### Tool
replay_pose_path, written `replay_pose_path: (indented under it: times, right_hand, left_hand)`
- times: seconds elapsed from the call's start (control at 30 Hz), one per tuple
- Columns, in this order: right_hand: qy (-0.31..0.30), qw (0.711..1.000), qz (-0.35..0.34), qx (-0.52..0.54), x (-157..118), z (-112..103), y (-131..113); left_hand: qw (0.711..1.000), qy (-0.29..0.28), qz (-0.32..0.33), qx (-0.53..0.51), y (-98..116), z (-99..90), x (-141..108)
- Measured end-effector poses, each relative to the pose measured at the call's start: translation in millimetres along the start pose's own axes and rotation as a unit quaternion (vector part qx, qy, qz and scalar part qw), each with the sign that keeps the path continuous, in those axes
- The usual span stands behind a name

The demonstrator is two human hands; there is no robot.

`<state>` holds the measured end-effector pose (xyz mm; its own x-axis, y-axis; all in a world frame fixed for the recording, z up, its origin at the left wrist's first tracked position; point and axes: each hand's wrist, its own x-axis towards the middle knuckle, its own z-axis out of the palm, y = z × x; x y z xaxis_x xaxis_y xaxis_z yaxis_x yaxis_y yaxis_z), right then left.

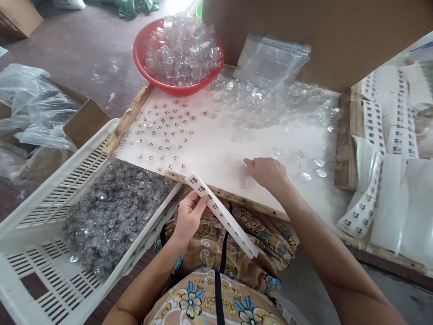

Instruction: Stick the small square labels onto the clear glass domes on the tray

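Left hand: the printed strip point(223, 219) is gripped near its upper end by the left hand point(190, 214), with the thumb laid over its face and the fingers folded behind it.
Left arm: the forearm is raised from the lower edge of the view, and the hand is held just in front of the wooden edge point(237, 194).
Strip: it is slanted down to the right from the hand, above the wearer's patterned clothing point(203, 293); its row of small dark figures is turned upward.
Right arm: it is stretched in from the lower right, across the wooden edge.
Right hand: the right hand point(267, 174) is held low over the white board point(209, 155), knuckles up, fingers curled under, the tip pointed left; whether a small piece is pinched cannot be told.
Board: small dark figures point(162, 144) are spread over its left part, and clear discs point(318, 162) are scattered at its right and heaped along its far side.
Basin: a pile of clear pieces point(182, 49) is held in the red basin point(142, 63) at the far left corner.
Crate: dark-marked discs point(115, 207) are heaped in the white crate point(10, 230) beside the board.
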<state>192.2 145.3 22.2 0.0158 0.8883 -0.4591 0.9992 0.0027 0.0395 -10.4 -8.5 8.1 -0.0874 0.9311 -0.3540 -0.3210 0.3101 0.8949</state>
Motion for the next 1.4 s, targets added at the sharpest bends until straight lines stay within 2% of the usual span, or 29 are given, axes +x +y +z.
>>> replay_pose_path:
  times: [0.2,0.4,0.5,0.53,0.6,0.63,0.73,0.8,0.9,1.0,1.07,1.13,1.2,1.23,1.3,1.33,1.4]
  right_hand:
    - [-0.008,0.999,0.02,-0.03,8,-3,-1]
    - [0.065,0.997,0.014,-0.04,8,-6,5]
    - [0.1,0.995,0.015,0.004,-5,-12,12]
    - [0.109,0.993,0.0,0.046,-13,-13,13]
    - [0.099,0.978,-0.074,0.169,-33,-13,11]
    - [0.073,0.959,-0.13,0.24,-45,-11,6]
    - [-0.041,0.872,-0.296,0.388,-81,1,-18]
    - [-0.04,0.845,-0.339,0.413,-98,11,-34]
    - [0.018,0.852,-0.336,0.402,-112,22,-45]
    - [0.017,0.865,-0.313,0.391,-113,26,-39]
    - [-0.015,0.854,-0.314,0.415,-110,26,-29]
    - [-0.028,0.823,-0.324,0.466,-105,22,-19]
    - [0.018,0.803,-0.327,0.497,-99,14,-14]
    - [0.058,0.801,-0.334,0.493,-96,10,-13]
    - [0.125,0.806,-0.37,0.444,-90,-1,-17]
    - [0.141,0.807,-0.398,0.412,-87,-6,-20]
    - [0.136,0.798,-0.462,0.362,-81,-13,-29]
  left_hand:
    - [1.0,0.004,-0.006,-0.003,-1,1.3,4]
    - [1.0,0.005,-0.004,-0.004,-2,-1.3,7]
    - [1.0,0.018,-0.004,-0.008,-2,-2.9,8]
    - [1.0,0.023,-0.006,-0.01,-2,-3.4,9]
    - [0.999,0.027,-0.014,-0.022,-4,-3.9,11]
    - [0.999,0.023,-0.019,-0.033,-5,-4.0,11]
    - [0.997,0.008,-0.021,-0.081,-7,-3.7,15]
    - [0.993,0.007,-0.012,-0.119,-9,-3.6,16]
    - [0.986,0.022,-0.004,-0.167,-11,-4.5,17]
    - [0.981,0.032,0.001,-0.191,-14,-6.6,17]
    - [0.977,0.035,-0.008,-0.211,-13,-8.2,17]
    - [0.967,0.029,-0.049,-0.249,-9,-9.3,17]
    - [0.95,-0.001,-0.121,-0.289,-2,-9.0,16]
    - [0.94,-0.032,-0.163,-0.3,2,-8.1,14]
    - [0.933,-0.069,-0.197,-0.293,6,-5.5,11]
    - [0.932,-0.092,-0.209,-0.283,7,-4.1,9]
    - [0.931,-0.142,-0.224,-0.25,4,-2.6,5]
